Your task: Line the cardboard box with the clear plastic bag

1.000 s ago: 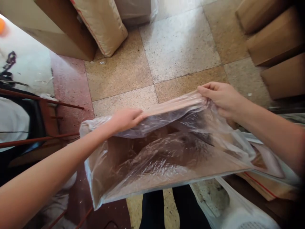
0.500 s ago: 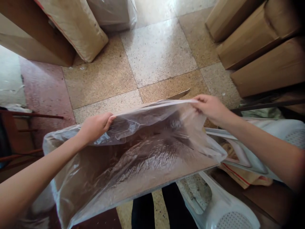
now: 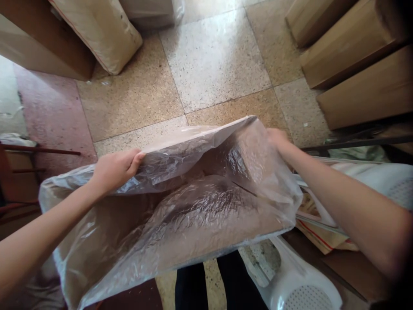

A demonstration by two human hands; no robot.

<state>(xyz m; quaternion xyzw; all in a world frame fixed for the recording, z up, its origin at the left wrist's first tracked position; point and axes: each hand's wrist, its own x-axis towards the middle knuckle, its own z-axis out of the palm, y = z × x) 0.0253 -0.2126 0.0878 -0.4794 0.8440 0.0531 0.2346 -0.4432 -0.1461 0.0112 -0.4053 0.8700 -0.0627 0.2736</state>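
Note:
A clear plastic liner (image 3: 206,211) lies inside an open cardboard box (image 3: 106,224) and is folded over its rim. My left hand (image 3: 118,168) is closed on the liner along the far rim, left of the middle, thumb over the edge. At the outer side of the far right corner, my right hand (image 3: 278,140) holds the liner, slightly blurred. Its fingertips are mostly hidden by the film and the box wall. The liner covers the far right corner and sags in wrinkles over the inside of the box.
Tall cardboard boxes (image 3: 358,56) stand at the right. A cream sack (image 3: 106,34) and a brown carton (image 3: 45,47) are at the upper left. White plastic chairs (image 3: 300,280) are at the lower right. A red metal frame (image 3: 41,148) stands on the left. My legs (image 3: 193,284) are just below the box.
The liner's far right edge, held up and loose before, now wraps over the box corner. My right hand has gone outward around that corner. My left hand has shifted left along the rim.

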